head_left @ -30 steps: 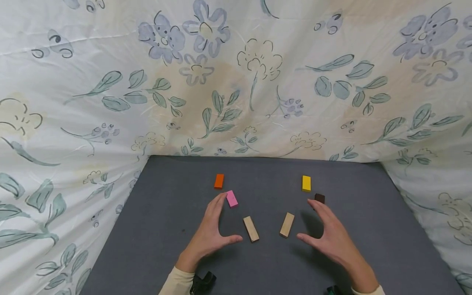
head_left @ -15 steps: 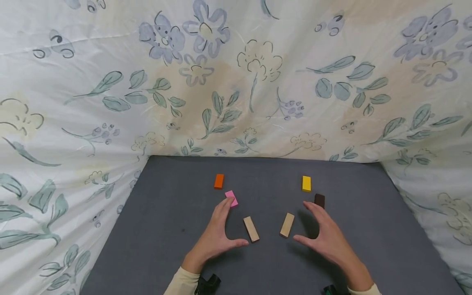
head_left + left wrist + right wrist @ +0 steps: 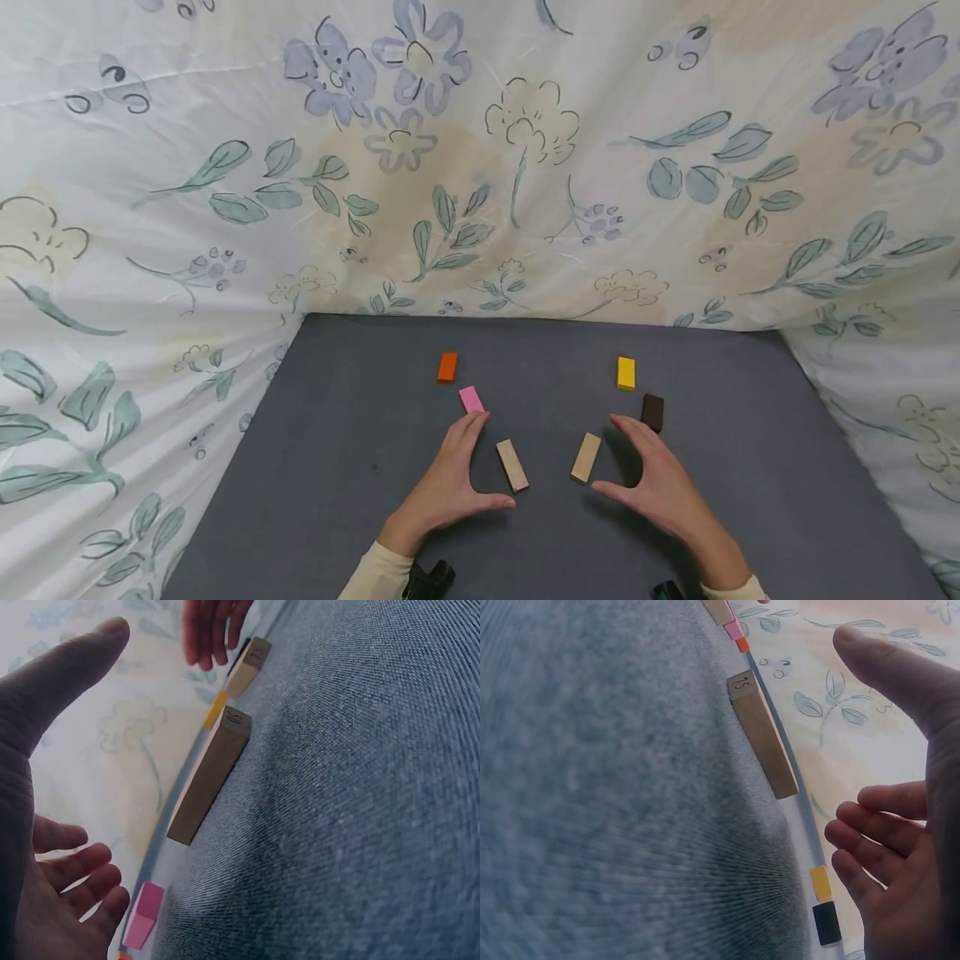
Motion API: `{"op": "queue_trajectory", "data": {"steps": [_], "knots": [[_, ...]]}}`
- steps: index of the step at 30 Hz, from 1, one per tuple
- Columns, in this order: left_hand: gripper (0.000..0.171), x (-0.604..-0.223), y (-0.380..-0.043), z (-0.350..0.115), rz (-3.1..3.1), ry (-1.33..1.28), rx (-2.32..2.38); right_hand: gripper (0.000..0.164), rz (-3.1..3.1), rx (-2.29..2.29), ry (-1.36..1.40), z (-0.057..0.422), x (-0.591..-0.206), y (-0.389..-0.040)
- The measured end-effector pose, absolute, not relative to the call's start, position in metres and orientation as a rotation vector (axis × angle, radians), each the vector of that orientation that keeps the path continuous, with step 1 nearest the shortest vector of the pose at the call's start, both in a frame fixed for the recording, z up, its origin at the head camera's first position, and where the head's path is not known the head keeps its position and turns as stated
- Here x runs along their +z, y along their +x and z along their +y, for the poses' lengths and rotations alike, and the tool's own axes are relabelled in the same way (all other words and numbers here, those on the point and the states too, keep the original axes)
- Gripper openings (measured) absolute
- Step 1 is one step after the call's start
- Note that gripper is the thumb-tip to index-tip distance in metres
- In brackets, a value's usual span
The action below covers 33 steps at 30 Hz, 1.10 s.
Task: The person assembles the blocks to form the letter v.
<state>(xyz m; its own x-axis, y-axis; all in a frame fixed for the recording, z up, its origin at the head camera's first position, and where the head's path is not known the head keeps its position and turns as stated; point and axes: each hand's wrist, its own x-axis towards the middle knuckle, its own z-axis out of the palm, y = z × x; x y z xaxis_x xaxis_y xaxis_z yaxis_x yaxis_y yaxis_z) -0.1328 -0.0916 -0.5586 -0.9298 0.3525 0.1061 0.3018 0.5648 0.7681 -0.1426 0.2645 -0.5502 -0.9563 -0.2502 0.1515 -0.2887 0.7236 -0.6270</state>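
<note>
Two plain wooden blocks lie on the grey cloth between the hands: a left wooden block [image 3: 512,465] and a right wooden block [image 3: 586,457], both slanted, with handwritten marks on their near ends in the wrist views. My left hand [image 3: 451,483] hovers left of its block, thumb and fingers spread wide and holding nothing. Its fingertips overlap the near end of a pink block [image 3: 471,399] in the head view. On the other side, my right hand [image 3: 660,482] is spread the same way, apart from the right wooden block. A dark brown block [image 3: 652,412] lies just beyond its fingers.
Farther back lie an orange block [image 3: 447,367] on the left and a yellow block [image 3: 626,373] on the right. Floral fabric [image 3: 525,183] hangs behind and along both sides of the grey surface [image 3: 315,433]. Black devices sit at both wrists.
Both hands have moved inward, the left to the right and the right slightly to the left, each closer to the wooden block nearest it. The blocks have stayed in place.
</note>
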Motion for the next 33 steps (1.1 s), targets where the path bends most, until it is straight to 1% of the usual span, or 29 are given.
{"op": "queue_trajectory", "data": {"steps": [16,26,33], "knots": [[0.121,-0.567,-0.134,-0.085,2.71,0.59,1.307,0.101,-2.861,1.079,0.436,0.261,-0.564,-0.147],[0.118,-0.571,-0.135,-0.084,2.685,0.552,1.282,0.099,-2.867,1.079,0.421,0.259,-0.57,-0.147],[0.113,-0.574,-0.134,-0.083,2.679,0.55,1.295,0.094,-2.862,1.077,0.42,0.258,-0.575,-0.145]]}}
